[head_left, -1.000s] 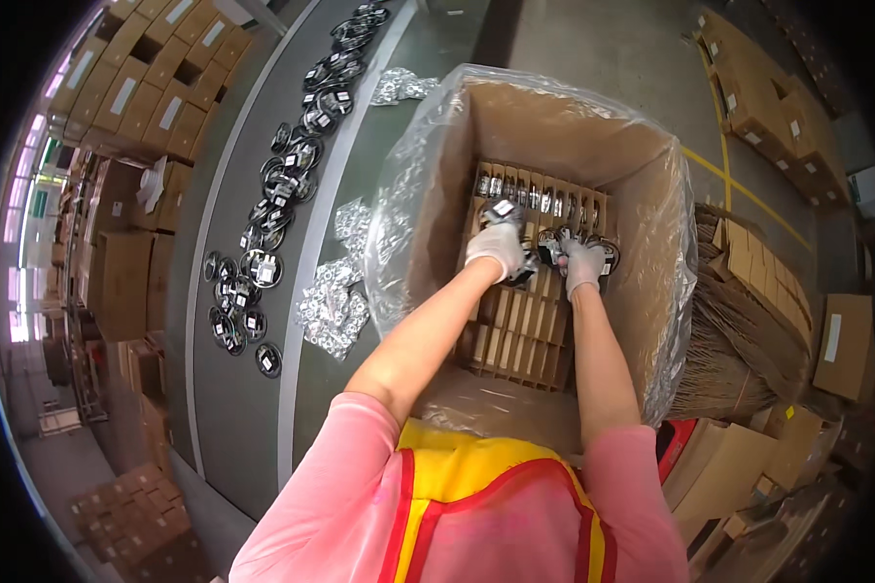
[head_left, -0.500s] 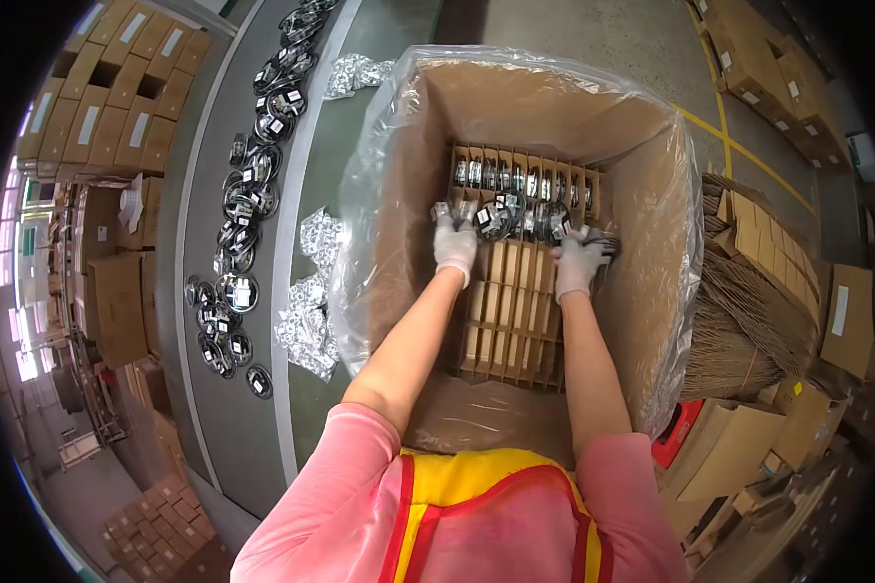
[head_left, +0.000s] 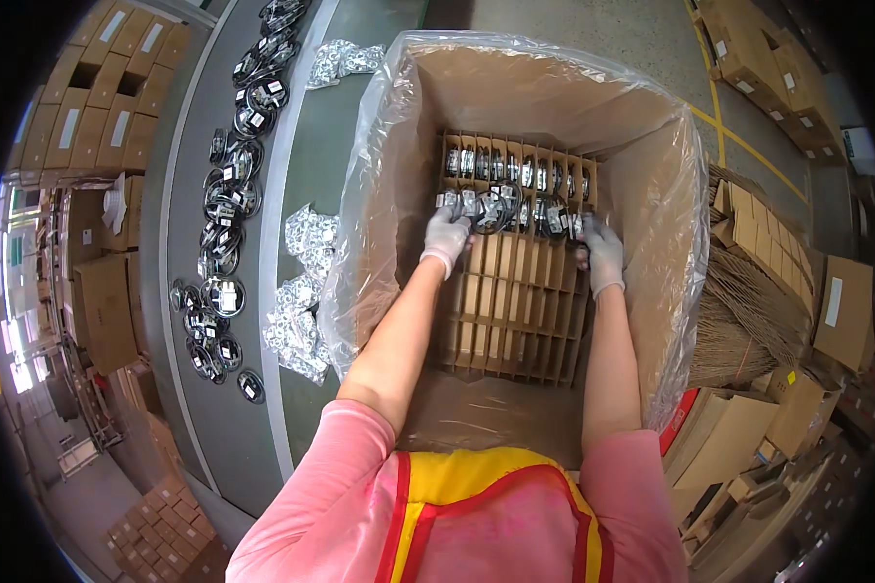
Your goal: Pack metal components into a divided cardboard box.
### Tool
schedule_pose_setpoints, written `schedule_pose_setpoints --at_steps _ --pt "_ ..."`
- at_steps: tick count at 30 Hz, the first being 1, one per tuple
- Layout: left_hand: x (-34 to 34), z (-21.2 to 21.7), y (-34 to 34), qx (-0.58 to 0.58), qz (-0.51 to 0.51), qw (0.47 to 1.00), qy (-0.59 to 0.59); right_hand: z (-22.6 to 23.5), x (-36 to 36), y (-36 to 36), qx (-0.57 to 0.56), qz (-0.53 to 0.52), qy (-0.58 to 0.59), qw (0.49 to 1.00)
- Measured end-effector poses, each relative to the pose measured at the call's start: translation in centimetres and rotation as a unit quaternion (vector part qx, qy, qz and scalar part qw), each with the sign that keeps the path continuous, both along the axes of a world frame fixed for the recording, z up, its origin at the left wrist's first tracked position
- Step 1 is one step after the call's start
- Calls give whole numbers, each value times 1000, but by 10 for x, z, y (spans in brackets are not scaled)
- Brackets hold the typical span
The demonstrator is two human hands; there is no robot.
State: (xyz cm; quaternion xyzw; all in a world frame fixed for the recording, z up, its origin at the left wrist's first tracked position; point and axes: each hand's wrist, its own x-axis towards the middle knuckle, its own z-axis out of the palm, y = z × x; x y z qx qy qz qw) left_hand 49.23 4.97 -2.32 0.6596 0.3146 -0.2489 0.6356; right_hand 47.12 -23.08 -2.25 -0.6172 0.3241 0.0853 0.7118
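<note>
Inside a large cardboard box [head_left: 535, 87] lined with clear plastic lies a cardboard divider grid [head_left: 515, 321]. Black ring-shaped coils, seemingly of cable, with white labels [head_left: 525, 173] stand on edge in its far rows. Several more coils [head_left: 499, 208] lie across the second row, some tilted. My left hand [head_left: 447, 238], in a white glove, has its fingers closed around coils at that row's left end. At the right end my gloved right hand [head_left: 605, 255] has its fingers curled on a coil, partly hidden by the hand.
Left of the box, a grey conveyor belt [head_left: 196, 408] carries a line of loose black coils [head_left: 226, 296]. Bags of small silvery parts [head_left: 297, 325] lie on the green ledge [head_left: 306, 146]. Stacked cardboard dividers [head_left: 749, 311] and cartons [head_left: 843, 301] stand at the right.
My right hand has moved right, and the dark coils beside it have gone into the row's right end. My left hand has shifted slightly left and nearer. More of the divider grid shows.
</note>
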Motion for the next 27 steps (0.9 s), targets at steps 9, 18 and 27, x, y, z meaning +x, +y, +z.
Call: schedule_pose_setpoints --at_steps 9,18,27 --pt "-10 5 -6 499 -132 836 -188 -7 -1 12 -447 34 -55 892" --pt "-1 -24 19 327 -98 926 -163 -13 -13 5 -537 164 -87 823" --pt "4 -18 4 395 -21 902 -173 -22 -8 24 -585 160 -62 793"
